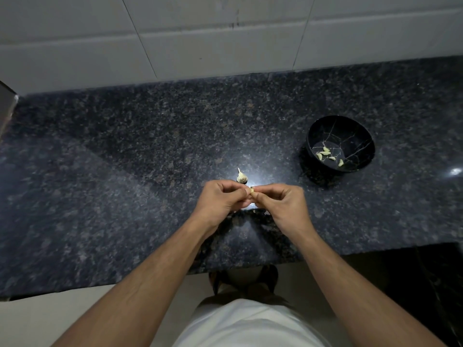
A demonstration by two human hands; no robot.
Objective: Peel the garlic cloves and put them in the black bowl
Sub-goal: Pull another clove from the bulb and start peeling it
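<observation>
My left hand [220, 197] and my right hand [280, 200] meet above the counter's middle, and both pinch one small pale garlic clove [252, 191] between their fingertips. Most of the clove is hidden by the fingers. Just beyond my hands, the rest of a garlic bulb [241, 177] with a pointed stalk stands on the counter. The black bowl [360, 136] with thin pale veins sits to the right and farther back. Several peeled cloves [325, 154] lie on its bottom.
The dark speckled granite counter [125, 159] runs across the view, with a white tiled wall [200, 33] behind it. A bright light reflection lies on the stone under my hands. The counter's front edge steps back at the right, over a dark gap.
</observation>
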